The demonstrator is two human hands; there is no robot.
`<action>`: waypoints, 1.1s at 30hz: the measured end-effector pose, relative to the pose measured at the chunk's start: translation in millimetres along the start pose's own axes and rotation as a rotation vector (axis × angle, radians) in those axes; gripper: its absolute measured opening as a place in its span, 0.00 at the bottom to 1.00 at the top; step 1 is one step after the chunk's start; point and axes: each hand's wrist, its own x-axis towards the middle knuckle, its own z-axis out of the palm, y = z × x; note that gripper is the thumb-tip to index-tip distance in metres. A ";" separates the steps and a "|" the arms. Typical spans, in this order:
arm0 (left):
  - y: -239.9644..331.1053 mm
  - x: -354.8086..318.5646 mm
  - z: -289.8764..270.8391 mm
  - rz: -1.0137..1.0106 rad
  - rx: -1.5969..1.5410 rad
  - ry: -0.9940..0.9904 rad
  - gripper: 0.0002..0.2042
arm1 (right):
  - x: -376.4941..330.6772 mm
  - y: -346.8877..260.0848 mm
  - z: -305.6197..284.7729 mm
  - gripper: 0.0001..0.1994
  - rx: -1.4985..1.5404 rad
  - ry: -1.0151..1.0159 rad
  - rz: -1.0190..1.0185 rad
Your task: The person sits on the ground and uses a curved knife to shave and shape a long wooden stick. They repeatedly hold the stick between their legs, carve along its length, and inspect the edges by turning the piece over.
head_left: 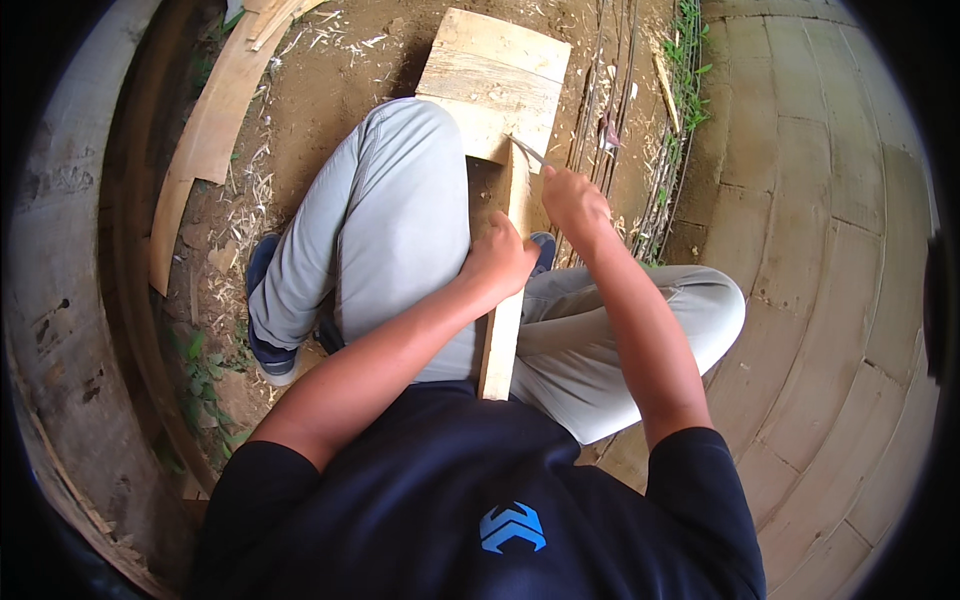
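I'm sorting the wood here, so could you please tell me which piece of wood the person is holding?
The narrow plank between the knees, gripped by the left hand; the wide board and curved strips lie untouched on the dirt.

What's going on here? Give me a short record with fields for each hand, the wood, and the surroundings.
Left hand: grips a narrow wooden slat held between the knees.
Right hand: holds a thin blade against the slat's upper end.
Support: slat leans on a wooden board.
Ground: bare soil with wood shavings.
Right side: paving blocks.
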 end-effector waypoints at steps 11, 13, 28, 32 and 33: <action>-3.0 2.4 4.2 0.004 0.065 0.014 0.25 | 15.2 2.9 12.4 0.26 -0.047 0.090 -0.028; -3.5 2.4 5.0 0.005 0.069 0.024 0.25 | 21.4 7.3 17.5 0.26 -0.026 0.033 -0.056; -12.6 2.7 11.3 0.087 0.065 0.054 0.26 | 21.3 42.7 -14.0 0.27 0.083 -0.172 -0.098; -7.7 2.4 9.8 0.069 0.065 0.025 0.25 | 10.8 42.4 -10.2 0.27 0.144 -0.134 -0.035; -7.2 2.8 9.6 0.070 0.067 0.020 0.26 | 12.7 43.1 -6.9 0.27 0.160 -0.108 -0.036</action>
